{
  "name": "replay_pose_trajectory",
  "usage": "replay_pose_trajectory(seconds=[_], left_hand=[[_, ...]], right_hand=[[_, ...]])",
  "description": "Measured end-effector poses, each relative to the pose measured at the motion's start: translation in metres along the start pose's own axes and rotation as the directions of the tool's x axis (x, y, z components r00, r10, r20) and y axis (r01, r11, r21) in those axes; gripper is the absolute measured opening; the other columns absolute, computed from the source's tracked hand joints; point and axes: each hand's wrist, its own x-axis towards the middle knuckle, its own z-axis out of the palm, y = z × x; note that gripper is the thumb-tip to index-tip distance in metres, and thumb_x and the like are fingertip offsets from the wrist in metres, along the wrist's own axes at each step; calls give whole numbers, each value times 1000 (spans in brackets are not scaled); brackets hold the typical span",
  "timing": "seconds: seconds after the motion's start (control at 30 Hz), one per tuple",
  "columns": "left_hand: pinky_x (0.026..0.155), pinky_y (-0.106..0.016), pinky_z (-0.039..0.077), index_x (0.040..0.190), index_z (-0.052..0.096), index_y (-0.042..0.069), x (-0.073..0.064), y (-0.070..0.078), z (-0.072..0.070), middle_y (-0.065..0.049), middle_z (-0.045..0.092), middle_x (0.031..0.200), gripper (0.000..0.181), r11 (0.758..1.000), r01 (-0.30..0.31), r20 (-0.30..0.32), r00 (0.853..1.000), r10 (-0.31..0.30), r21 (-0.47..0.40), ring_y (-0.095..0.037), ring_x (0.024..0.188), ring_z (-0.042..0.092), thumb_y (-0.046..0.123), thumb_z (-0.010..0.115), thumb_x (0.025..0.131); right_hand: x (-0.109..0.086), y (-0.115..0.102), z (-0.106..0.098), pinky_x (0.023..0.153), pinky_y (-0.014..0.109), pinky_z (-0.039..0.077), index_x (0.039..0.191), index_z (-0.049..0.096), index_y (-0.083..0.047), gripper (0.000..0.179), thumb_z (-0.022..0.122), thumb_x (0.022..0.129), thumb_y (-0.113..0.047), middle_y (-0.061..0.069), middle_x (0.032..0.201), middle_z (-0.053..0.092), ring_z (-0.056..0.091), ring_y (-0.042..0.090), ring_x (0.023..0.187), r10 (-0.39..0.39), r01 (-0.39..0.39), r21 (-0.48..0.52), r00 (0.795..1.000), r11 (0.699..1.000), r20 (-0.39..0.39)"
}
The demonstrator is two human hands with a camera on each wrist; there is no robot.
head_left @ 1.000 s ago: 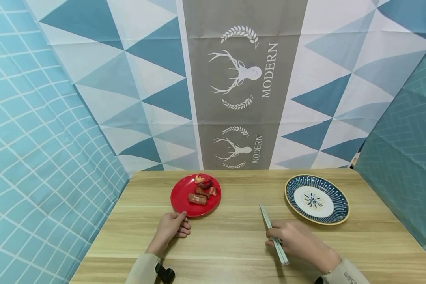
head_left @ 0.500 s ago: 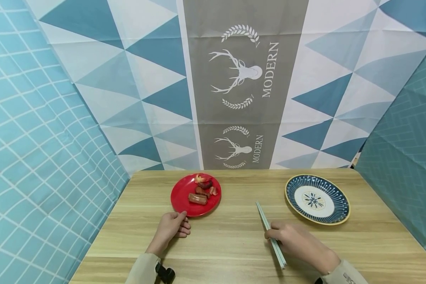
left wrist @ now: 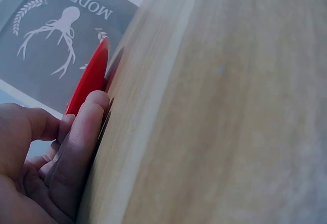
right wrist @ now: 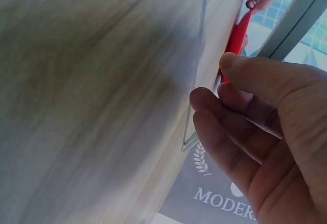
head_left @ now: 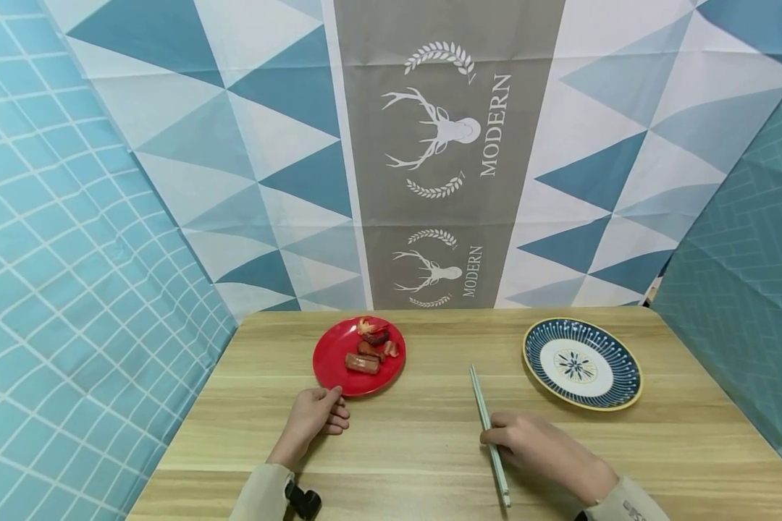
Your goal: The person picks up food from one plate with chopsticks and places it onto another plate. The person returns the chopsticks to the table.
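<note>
At the left of the head view, my left hand pinches the near rim of a red plate, thumb on top and fingers curled below. The left wrist view shows the red plate edge-on at those fingertips. Several small food pieces lie on it, among them a brown oblong piece and a dark curved piece. My right hand grips a pair of pale green chopsticks, tips pointing away. In the right wrist view the thick ends of the chopsticks pass behind the thumb.
A blue-and-white patterned plate with a yellow rim sits on the wooden table, beyond and right of my right hand. A patterned cloth hangs behind the table. Blue tiled-pattern cloths flank it.
My right hand has shifted slightly left. The chopsticks have turned so they point more straight ahead, their rear ends swinging left and nearer. My left hand and both plates stay put.
</note>
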Motion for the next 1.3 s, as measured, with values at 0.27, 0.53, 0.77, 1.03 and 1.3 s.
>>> replay_pose_trajectory(seconds=[0.27, 0.53, 0.77, 1.03, 1.3], left_hand=[[60, -32, 65, 94, 66, -3, 0, -1, -1, -10, 72, 77, 36, 1000, -6, 0, 1000, 6, -2, -18, 64, 73, 28, 55, 107], [60, -32, 65, 93, 65, -3, 0, 1, 0, -10, 71, 76, 36, 1000, -3, 0, 1000, 3, -8, -17, 64, 72, 28, 54, 108], [60, -32, 65, 94, 65, -3, 0, 1, 0, -10, 71, 77, 37, 1000, -2, 3, 1000, 2, 0, -16, 64, 72, 29, 53, 108], [60, -32, 65, 93, 66, -3, 1, 0, 0, -10, 71, 76, 36, 1000, -8, 0, 1000, 8, -5, -16, 64, 72, 28, 54, 107], [60, -32, 65, 93, 65, -3, 1, -1, 0, -9, 71, 76, 36, 1000, -5, -1, 1000, 5, -2, -16, 63, 72, 28, 54, 107]], right_hand=[[0, 0, 2, 56, 7, 44, 93, 73, -22, 24, 80, 81, -3, -10, 86, 63, 50, -7, 71, 0, -1, 19, 999, 1000, 35], [-3, -1, 3, 56, 8, 44, 97, 75, -23, 27, 80, 80, -2, -9, 87, 64, 52, -7, 72, 28, -30, 24, 998, 999, 54], [-3, -1, 4, 56, 9, 44, 95, 76, -22, 28, 81, 78, 0, -10, 87, 63, 50, -8, 72, 36, -37, 19, 997, 999, 66], [-5, 0, 5, 58, 11, 47, 95, 76, -22, 28, 82, 78, -1, -10, 88, 64, 54, -6, 75, 35, -37, 23, 996, 999, 77], [-7, 1, 5, 59, 11, 47, 97, 78, -22, 27, 81, 79, -2, -8, 87, 66, 55, -5, 75, 13, -15, 37, 998, 999, 65]])
